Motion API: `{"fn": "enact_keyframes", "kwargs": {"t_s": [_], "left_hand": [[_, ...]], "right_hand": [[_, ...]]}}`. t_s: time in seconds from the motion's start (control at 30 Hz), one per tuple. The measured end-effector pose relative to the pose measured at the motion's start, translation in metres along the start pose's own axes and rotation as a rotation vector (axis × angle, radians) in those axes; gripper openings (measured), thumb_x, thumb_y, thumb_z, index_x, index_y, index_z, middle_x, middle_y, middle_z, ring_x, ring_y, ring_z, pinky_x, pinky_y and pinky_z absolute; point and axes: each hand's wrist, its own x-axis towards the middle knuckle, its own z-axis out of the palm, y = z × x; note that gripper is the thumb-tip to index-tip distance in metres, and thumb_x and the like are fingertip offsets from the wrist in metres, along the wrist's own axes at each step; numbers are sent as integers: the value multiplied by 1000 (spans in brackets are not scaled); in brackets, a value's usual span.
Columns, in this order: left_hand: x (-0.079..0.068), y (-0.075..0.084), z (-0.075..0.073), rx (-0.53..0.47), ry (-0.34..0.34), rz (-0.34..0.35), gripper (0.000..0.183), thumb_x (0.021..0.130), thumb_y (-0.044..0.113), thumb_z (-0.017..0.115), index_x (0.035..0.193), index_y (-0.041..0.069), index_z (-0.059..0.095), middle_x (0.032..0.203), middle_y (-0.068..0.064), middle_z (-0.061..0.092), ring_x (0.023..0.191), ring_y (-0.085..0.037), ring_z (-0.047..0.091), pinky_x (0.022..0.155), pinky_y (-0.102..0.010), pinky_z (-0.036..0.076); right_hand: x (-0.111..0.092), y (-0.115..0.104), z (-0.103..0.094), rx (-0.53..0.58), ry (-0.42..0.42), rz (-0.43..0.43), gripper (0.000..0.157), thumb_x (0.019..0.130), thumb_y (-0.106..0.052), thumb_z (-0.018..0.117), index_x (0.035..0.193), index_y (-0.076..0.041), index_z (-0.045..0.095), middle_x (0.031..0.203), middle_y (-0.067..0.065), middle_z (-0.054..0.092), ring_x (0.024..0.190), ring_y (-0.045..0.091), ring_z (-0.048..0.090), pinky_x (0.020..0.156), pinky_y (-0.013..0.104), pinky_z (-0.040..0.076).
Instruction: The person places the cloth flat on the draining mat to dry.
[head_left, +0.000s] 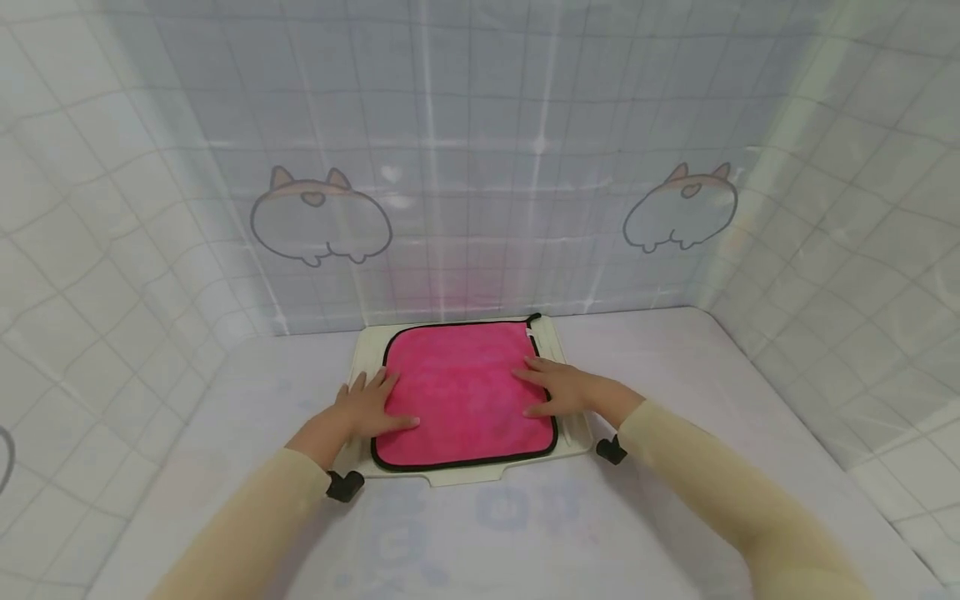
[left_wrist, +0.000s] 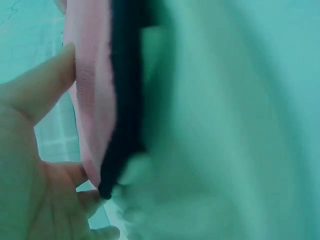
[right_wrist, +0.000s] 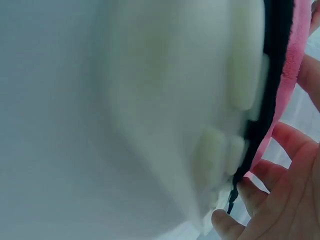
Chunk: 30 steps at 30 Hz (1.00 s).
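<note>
A pink cloth (head_left: 465,392) with a black edge binding lies flat over a pale, cream-coloured board (head_left: 465,477). My left hand (head_left: 366,407) rests on the cloth's left edge with its fingers spread, thumb on the pink surface. On the opposite edge my right hand (head_left: 562,390) touches the cloth, fingers also spread and fairly straight. A small black loop (head_left: 533,317) sticks out at the cloth's far right corner. Both wrist views show the cloth's black binding (left_wrist: 127,90) close up, with fingers touching the pink fabric. Most of the board is hidden under the cloth.
The board lies on a white table surface (head_left: 637,533) with faint blue print. Behind it stands a grid-patterned curtain (head_left: 495,125) with cartoon animal drawings, and similar sheets hang at both sides. A black strap piece (head_left: 345,486) sits at each wrist.
</note>
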Motion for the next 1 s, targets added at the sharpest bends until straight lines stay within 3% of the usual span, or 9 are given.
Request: {"fn": "enact_keyframes", "kwargs": {"t_s": [0.27,0.43,0.83,1.0], "left_hand": [[-20,-13,8,44,27,66,120,73,72,73,158,2,25,161,-28,19,144,-59,10,110,-76,8],[-28,-20,13,83,70,97,121,71,74,74,157,2,28,160,-29,22,143,-60,14,109,-77,11],[-47,-28,16,98,101,126,114,75,75,68,157,7,29,159,-30,24,142,-61,16,106,-79,12],[-55,-34,16,85,120,134,109,77,73,68,155,5,34,158,-32,25,140,-63,19,104,-81,14]], "right_hand": [[-17,6,8,-4,52,-50,84,93,-58,62,157,-11,34,163,21,21,150,42,18,118,57,22],[-24,7,11,19,58,-38,86,91,-59,63,157,-13,34,164,17,20,150,43,15,118,59,19],[-42,5,20,70,47,8,98,86,-59,70,159,-10,27,165,16,20,150,43,12,116,63,21],[-52,3,19,92,39,-5,93,87,-52,71,157,-6,30,163,20,21,150,45,12,116,63,20]]}}
